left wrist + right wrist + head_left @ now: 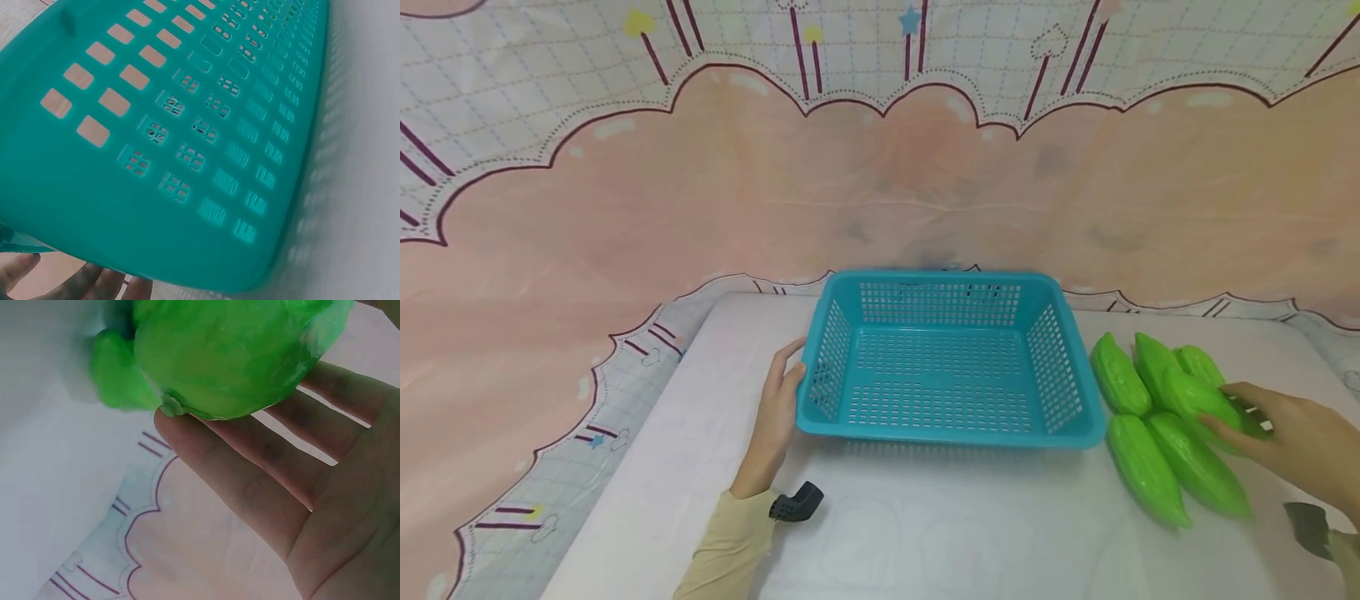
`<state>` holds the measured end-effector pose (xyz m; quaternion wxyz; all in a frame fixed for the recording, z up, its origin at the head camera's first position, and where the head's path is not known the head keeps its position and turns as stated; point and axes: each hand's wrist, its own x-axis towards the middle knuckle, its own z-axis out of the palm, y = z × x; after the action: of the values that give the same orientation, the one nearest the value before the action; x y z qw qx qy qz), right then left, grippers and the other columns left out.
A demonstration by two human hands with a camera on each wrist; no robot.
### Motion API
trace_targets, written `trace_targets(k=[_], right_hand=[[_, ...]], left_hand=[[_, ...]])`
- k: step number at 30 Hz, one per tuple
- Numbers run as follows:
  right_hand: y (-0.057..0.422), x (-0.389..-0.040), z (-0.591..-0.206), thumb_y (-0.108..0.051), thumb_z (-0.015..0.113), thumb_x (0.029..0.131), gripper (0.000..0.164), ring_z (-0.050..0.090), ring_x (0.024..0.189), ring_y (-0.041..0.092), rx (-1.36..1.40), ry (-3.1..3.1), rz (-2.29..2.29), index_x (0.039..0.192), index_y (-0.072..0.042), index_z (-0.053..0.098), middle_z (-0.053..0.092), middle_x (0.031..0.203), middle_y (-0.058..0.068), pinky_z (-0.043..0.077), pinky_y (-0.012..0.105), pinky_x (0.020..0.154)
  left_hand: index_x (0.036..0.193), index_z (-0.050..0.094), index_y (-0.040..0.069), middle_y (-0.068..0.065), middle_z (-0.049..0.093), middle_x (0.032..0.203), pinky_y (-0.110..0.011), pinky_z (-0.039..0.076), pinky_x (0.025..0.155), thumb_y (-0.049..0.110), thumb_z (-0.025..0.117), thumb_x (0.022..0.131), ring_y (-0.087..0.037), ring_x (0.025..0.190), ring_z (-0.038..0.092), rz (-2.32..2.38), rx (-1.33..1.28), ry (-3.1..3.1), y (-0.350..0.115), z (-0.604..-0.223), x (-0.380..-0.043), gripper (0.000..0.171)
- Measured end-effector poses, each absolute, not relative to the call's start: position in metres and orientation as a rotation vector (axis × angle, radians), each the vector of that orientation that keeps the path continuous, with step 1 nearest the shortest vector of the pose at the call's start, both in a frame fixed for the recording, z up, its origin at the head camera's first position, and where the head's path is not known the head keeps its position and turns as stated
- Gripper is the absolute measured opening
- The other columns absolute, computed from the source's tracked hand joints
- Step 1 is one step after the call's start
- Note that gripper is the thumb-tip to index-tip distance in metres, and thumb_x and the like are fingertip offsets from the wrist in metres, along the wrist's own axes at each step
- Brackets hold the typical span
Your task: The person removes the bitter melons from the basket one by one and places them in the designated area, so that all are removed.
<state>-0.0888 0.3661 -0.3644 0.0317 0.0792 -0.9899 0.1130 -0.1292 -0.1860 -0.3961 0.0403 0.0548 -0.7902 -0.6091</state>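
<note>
A turquoise plastic basket [936, 440] with slotted walls stands on the white table, nothing inside it. At its left side my left hand [772, 417] grips the rim, the thumb against the edge. From the left wrist, the basket's perforated wall [69, 181] fills the view, with fingertips [100, 284] along its rim. To the right of the basket my right hand [1292, 433] holds a plump, pointed green vegetable [1198, 398] between thumb and fingers, on top of a pile. In the right wrist view, long fingers [237, 481] lie against the green vegetable's [219, 362] tip.
Several similar green vegetables [1142, 467] lie close together beside the basket's right wall. A patterned pink and white cloth [887, 192] rises behind the white table [925, 525] and hangs past its left edge.
</note>
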Motion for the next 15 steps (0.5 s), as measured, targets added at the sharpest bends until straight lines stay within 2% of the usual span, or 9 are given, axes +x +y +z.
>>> trace_targets(k=[8, 15], right_hand=[[0.376, -0.084, -0.369, -0.042, 0.064, 0.094, 0.059, 0.067, 0.073, 0.04, 0.141, -3.096, 0.392, 0.116, 0.012, 0.056, 0.068, 0.092, 0.032, 0.049, 0.059, 0.063], [0.388, -0.082, -0.374, -0.046, 0.06, 0.097, 0.068, 0.066, 0.077, 0.048, 0.056, -3.193, 0.424, 0.115, 0.018, 0.051, 0.061, 0.101, 0.042, 0.051, 0.059, 0.065]], left_hand=[[0.153, 0.034, 0.018, -0.013, 0.038, 0.153, -0.055, 0.025, 0.112, 0.023, 0.03, 0.108, -0.031, 0.137, 0.037, -1.86, 0.168, -2.423, -0.186, -0.397, -0.13, 0.046], [0.153, 0.034, 0.018, -0.011, 0.034, 0.156, -0.057, 0.023, 0.114, 0.024, 0.03, 0.108, -0.031, 0.142, 0.033, -1.846, 0.159, -2.426, -0.186, -0.397, -0.129, 0.046]])
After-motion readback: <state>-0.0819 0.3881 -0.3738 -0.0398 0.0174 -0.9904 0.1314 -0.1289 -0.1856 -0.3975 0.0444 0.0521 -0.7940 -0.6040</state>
